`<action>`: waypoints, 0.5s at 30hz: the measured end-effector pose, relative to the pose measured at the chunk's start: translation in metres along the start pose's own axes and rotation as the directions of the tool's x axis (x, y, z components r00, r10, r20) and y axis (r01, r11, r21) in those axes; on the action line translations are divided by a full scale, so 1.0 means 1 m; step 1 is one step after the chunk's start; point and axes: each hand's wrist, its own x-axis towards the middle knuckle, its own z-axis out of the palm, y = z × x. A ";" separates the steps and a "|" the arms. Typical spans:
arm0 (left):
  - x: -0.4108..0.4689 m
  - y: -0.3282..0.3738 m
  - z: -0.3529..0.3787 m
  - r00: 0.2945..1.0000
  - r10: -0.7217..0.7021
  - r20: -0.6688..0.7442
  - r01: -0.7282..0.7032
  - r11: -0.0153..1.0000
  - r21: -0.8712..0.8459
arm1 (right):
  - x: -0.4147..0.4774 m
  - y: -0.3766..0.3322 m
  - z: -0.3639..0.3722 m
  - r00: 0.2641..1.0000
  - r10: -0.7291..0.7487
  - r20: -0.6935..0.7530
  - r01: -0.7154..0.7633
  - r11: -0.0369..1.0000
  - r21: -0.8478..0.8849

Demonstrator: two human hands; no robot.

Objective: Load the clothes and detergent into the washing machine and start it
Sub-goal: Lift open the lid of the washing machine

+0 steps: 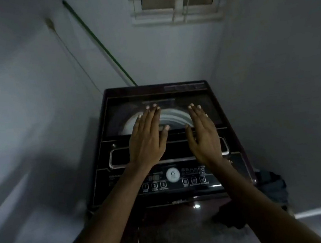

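Hands over closed lid. Washing machine point(123, 186) is a top-loader set in a room corner; its glass lid point(173, 101) lies flat, with the pale drum point(173, 117) visible through it.

Left hand point(146, 137): palm down, fingers point(151, 116) straight and pressed together, thumb out toward 3 o'clock. Right hand point(202, 134): the same, fingers straight and close together, thumb toward 9 o'clock. Neither hand holds anything. Cannot tell whether the palms rest on the glass or hang just above it.

Clothes point(272, 186): dark heap outside the machine, just beside its front right corner, at about 4 o'clock from the right hand and well apart from the fingers. No detergent container seen.

Judgement: loading is not yet done, so the step in hand is opening the lid. Chrome-framed recess point(117, 157) crosses the lid under both palms, at 6 o'clock from the fingertips; it looks like the handle. To do it well:
- draw the fingertips toward 6 o'clock and hook them in the recess; flat palms on glass give no lift
- lift with both hands evenly so the lid does not twist
- swing it toward 12 o'clock, until it holds open against the wall side
- keep wrists off the control panel point(223, 182) and its round button point(172, 174), which sit at 6 o'clock directly below the forearms

Risk: lid dropping shut if released early.
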 end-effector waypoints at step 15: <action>-0.046 -0.020 0.052 0.878 -0.044 0.476 -0.019 0.992 0.127 | -0.016 0.049 0.040 0.871 0.122 0.476 0.052 0.940 -0.336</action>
